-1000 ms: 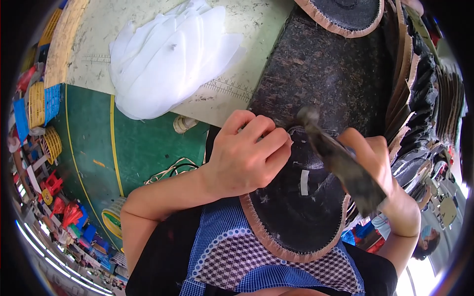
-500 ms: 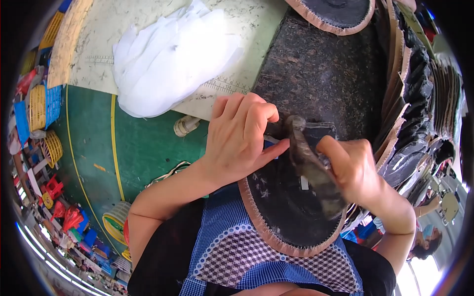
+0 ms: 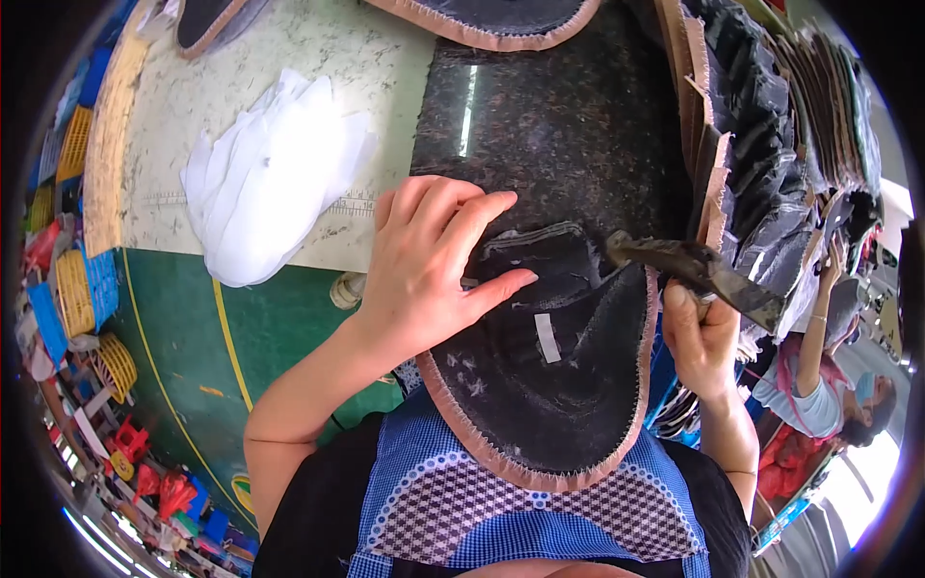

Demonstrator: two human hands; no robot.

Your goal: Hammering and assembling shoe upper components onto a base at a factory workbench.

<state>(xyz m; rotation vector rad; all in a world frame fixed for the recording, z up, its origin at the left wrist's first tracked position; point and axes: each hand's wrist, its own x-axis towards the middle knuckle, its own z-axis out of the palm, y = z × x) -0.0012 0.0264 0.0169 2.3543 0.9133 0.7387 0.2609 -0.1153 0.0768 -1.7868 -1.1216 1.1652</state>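
A black rounded bag-like piece (image 3: 588, 405) with a tan stitched rim hangs over the near edge of a dark stone slab (image 3: 549, 116), reaching down against my apron. A small white strip (image 3: 547, 337) and a folded black flap (image 3: 540, 255) show on it. My left hand (image 3: 424, 260) rests at the flap's left side, thumb and fingers apart, holding nothing. To the right, my right hand (image 3: 701, 337) is closed around the handle of a hammer (image 3: 689, 265). The hammer's long metal head lies roughly level, its rounded end near the piece's right edge. Most of the handle is hidden.
White cut sheets (image 3: 265, 183) lie piled on the pale ruled table (image 3: 385, 58). Another tan-rimmed black piece (image 3: 511, 24) sits at the slab's far end. Stacked black pieces (image 3: 761, 144) line the right side. A co-worker (image 3: 809, 385) is at far right.
The hammer has moved right, off the middle of the piece, and is no longer blurred. My left thumb and fingers have come away from beside the hammer's end. The view has shifted.
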